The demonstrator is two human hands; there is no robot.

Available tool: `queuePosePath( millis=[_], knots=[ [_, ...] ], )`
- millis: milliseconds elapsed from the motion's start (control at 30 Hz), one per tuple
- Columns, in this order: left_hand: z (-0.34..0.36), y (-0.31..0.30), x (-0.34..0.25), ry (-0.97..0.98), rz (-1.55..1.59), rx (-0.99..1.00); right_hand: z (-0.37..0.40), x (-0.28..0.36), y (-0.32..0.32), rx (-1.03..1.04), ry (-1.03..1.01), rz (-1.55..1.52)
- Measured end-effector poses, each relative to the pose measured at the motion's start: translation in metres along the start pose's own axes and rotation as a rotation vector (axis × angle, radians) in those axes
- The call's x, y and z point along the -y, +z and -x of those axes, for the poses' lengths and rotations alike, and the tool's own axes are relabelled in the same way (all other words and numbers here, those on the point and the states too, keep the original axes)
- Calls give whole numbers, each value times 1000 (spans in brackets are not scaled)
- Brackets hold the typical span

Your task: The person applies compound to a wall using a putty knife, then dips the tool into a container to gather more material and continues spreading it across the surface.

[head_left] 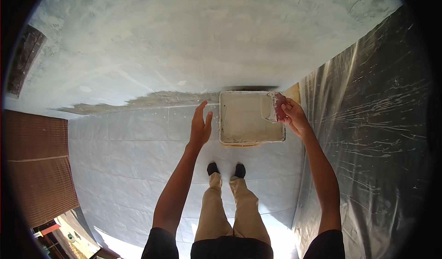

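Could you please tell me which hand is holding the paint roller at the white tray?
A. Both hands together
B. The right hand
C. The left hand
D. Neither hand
B: the right hand grips the paint roller at the right edge of the tray, while the left hand is open and empty, just left of the tray.

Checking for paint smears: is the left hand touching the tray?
Apart. The head view shows a strip of pale floor between the open left hand and the left rim of the tray.
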State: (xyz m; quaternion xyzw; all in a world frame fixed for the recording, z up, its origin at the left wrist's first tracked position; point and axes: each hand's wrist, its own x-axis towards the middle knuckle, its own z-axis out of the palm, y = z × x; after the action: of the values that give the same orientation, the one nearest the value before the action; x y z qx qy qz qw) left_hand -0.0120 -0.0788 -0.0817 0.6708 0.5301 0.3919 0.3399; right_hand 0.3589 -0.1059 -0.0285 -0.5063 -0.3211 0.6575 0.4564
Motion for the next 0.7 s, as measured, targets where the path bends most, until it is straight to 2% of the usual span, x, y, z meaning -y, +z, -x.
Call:
queuePosePath(
  millis=[100,333,633,700],
  knots=[
    [-47,-29,-58,127,34,-51,14,71,27,20,-118,-41],
    [-147,-110,-207,456,118,-176,60,251,103,-59,-533,-65],
    [-228,-223,-390,897,85,-376,119,440,177,-177,-959,58],
    [-240,-246,-429,945,56,-408,132,479,198,-187,-1038,99]
  ],
)
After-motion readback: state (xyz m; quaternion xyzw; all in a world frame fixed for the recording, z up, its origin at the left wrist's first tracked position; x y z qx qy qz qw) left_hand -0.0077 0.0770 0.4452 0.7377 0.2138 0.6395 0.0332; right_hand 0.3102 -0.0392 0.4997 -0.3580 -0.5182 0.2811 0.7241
